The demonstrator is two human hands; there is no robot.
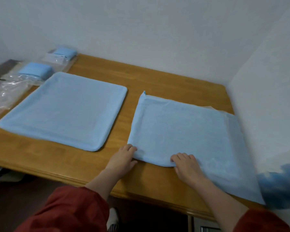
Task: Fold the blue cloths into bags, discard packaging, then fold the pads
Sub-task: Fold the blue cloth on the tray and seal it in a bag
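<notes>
Now left hand (124, 158) and right hand (186, 166) pinch a pad (182, 128); bags (7, 91) (clear) hold cloths (35, 70).

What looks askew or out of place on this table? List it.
The right pad looks untidy: its far left corner sticks up, a pale layer peeks out at its far right, and its right side crowds the wall. The left pad lies flat. The left hand and right hand grip the right pad's near edge.
</notes>
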